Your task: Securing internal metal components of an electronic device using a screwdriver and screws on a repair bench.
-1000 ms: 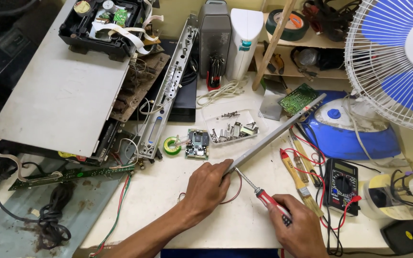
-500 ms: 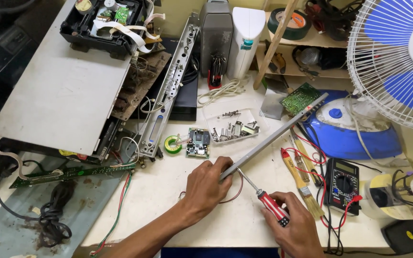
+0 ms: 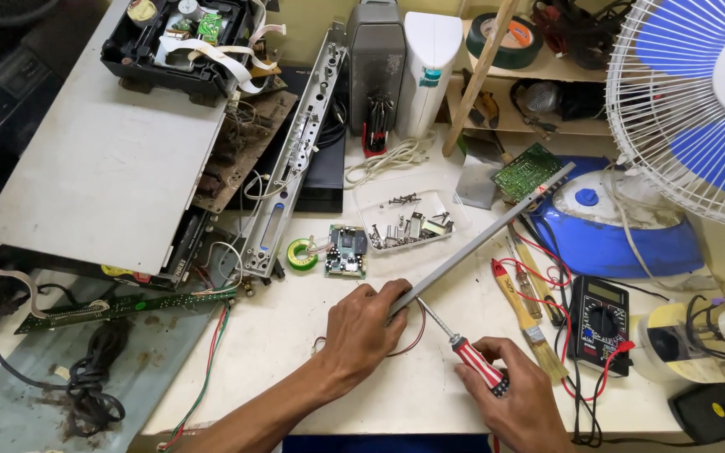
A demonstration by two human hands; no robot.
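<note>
— What are the hands doing?

— The left hand (image 3: 362, 331) has its fingers curled around the near end of a long grey metal strip (image 3: 484, 239), which slants up and right across the white desk (image 3: 295, 335) towards a small green circuit board (image 3: 528, 170). The right hand (image 3: 518, 403) has its fingers wrapped around the red-and-white striped handle of a screwdriver (image 3: 463, 344); its thin shaft points up-left, with the tip just beside the left hand, under the strip.

— Any packages or labels?

— A clear, shallow plastic tray (image 3: 409, 222) of small metal parts lies above the hands. Left of it sits a small roll of green tape (image 3: 301, 254), touching a little dark circuit module (image 3: 346, 250). A wide green roll of tape (image 3: 505, 38) with an orange label rests on the shelf at the top. A black multimeter (image 3: 599, 323) with red leads lies right of the screwdriver, near a blue-based fan (image 3: 631, 226).
</note>
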